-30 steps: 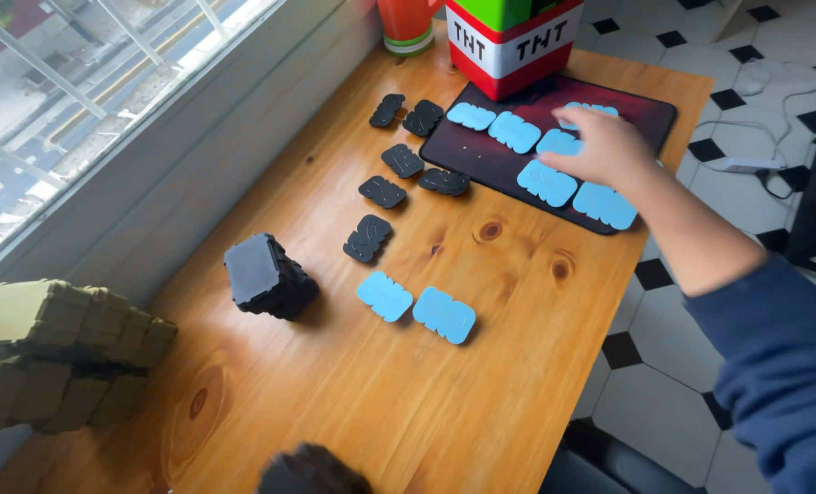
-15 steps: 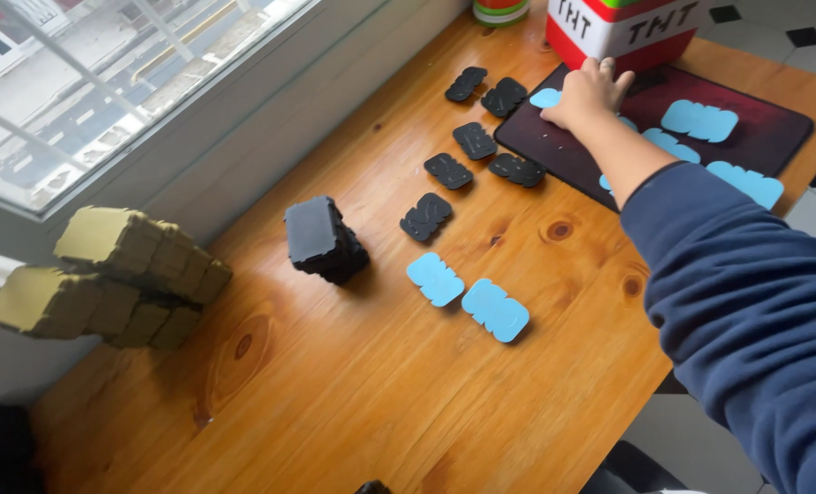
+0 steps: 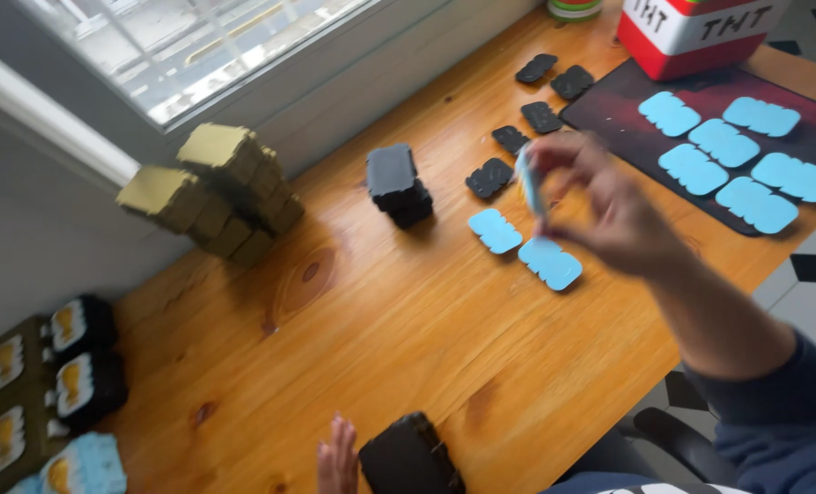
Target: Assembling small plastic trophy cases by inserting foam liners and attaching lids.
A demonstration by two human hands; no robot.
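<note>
At centre frame above the wooden worktop [image 3: 408,329], my right hand [image 3: 609,215] had its grip pinched on a light-blue tile [image 3: 529,183], held edge-up clear of the laid tiles; my left hand [image 3: 337,457] lay open at the bottom edge.

Right hand [image 3: 609,206] pinching a blurred, seemingly light blue tile [image 3: 528,183] above two blue tiles [image 3: 523,245], wooden table [image 3: 353,348]

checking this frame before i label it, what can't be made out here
Head view only:
- Right hand: motion-blurred, so its grip on the light blue tile is unclear; the tile shows edge-on, face unseen.
- Left hand: cut off by the bottom edge, only fingers show beside the black block.
- Red and white box: top cut off by the upper edge.
- Black tiles: surface detail too small.
</note>
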